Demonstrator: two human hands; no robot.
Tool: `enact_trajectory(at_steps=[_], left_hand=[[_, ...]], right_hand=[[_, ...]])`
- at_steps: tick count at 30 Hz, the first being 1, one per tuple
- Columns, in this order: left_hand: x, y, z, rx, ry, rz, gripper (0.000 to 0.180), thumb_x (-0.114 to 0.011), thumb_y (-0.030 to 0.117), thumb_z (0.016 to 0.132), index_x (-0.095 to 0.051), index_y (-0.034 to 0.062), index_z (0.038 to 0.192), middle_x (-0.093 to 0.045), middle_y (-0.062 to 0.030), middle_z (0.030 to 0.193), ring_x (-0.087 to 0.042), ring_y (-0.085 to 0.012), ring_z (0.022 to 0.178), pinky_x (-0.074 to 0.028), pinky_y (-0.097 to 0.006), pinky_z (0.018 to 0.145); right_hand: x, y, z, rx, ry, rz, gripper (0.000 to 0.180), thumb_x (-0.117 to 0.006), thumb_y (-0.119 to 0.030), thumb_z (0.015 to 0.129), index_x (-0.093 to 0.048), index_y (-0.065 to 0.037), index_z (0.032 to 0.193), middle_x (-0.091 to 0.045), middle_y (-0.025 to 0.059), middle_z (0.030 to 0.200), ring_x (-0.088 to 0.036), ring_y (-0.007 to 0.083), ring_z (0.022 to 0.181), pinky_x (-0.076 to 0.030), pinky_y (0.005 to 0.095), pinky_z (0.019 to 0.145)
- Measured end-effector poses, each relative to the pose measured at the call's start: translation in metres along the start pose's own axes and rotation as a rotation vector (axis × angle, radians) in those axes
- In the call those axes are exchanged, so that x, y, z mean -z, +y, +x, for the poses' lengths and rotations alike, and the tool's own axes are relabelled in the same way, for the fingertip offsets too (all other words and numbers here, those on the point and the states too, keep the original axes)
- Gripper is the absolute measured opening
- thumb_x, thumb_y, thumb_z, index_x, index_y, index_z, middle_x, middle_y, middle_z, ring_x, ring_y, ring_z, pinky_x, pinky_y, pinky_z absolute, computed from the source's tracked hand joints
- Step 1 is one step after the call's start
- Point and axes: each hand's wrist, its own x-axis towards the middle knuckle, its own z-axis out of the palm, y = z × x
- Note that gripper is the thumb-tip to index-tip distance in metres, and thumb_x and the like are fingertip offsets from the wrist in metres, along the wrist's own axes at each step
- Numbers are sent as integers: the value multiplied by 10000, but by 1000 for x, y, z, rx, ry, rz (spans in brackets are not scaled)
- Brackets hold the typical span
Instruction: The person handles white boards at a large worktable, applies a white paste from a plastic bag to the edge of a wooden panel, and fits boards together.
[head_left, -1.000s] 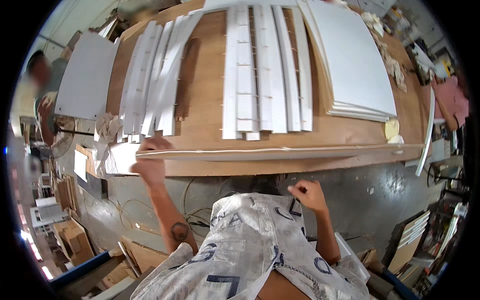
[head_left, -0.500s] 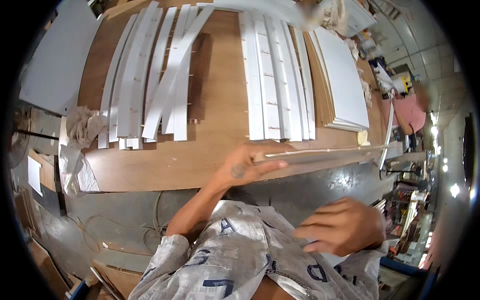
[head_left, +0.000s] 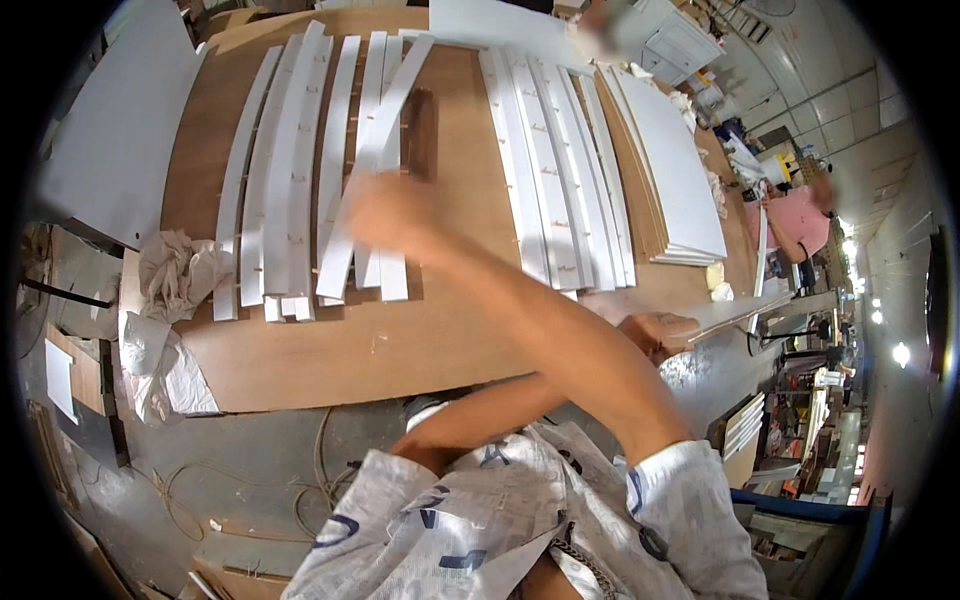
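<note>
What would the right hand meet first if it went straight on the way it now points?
Probably the slanting white strip, which the right hand overlaps in this view; blur and unclear depth hide whether they touch.

slats (head_left: 290,180): white | tabletop (head_left: 300,360): tan | shirt (head_left: 500,500): off-white, navy letter print

Smooth strips (head_left: 288,180), matt wooden tabletop (head_left: 455,150)

Right hand (head_left: 390,212) swung across to the white strips (head_left: 290,170), left hand (head_left: 655,335) and long board (head_left: 742,311) shifted farther right
</note>
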Motion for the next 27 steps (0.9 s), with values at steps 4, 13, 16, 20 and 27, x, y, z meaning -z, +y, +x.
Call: enact_trajectory(at_steps=[4, 13, 16, 20, 27], left_hand=[[-12, -2, -3, 10, -5, 4, 408, -632, 352, 837, -597, 46, 1104, -632, -122, 1049, -596, -271, 812, -482, -369, 697], [-22, -13, -8, 78, 19, -1, 376, -639, 325, 836, -604, 35, 1073, -632, -109, 1017, -590, -247, 806, -478, -355, 694], [-26, -11, -12, 90, 20, -8, 365, -642, 316, 836, -606, 32, 1062, -632, -105, 1006, -588, -239, 804, -477, -350, 694], [-30, -7, -21, 117, 12, -15, 351, -645, 304, 835, -609, 27, 1048, -632, -100, 992, -586, -228, 802, -475, -343, 693], [-34, -9, -20, 138, 36, -1, 326, -651, 282, 835, -614, 19, 1024, -631, -90, 968, -581, -209, 797, -472, -332, 691]], right_hand=[[-21, 199, 28, -633, 577, 19, 456, -584, -236, 757, -532, 22, 1130, -591, 191, 1092, -579, 331, 1040, -452, 457, 861], [-49, 277, -10, -1222, 410, 21, 388, -437, -339, 928, -479, -148, 1263, -420, 253, 1298, -389, 363, 1233, -291, 569, 987], [-51, 262, -22, -1082, 506, -197, 390, -490, -302, 905, -485, -121, 1251, -442, 231, 1264, -422, 366, 1183, -307, 556, 956], [-72, 267, -19, -806, 360, -411, 367, -549, -259, 836, -573, -36, 1125, -536, 194, 1147, -457, 343, 1136, -336, 497, 927], [-106, 307, -7, -865, 337, -663, 368, -528, -229, 823, -589, 23, 1083, -570, 176, 1100, -485, 306, 1108, -330, 421, 918]])
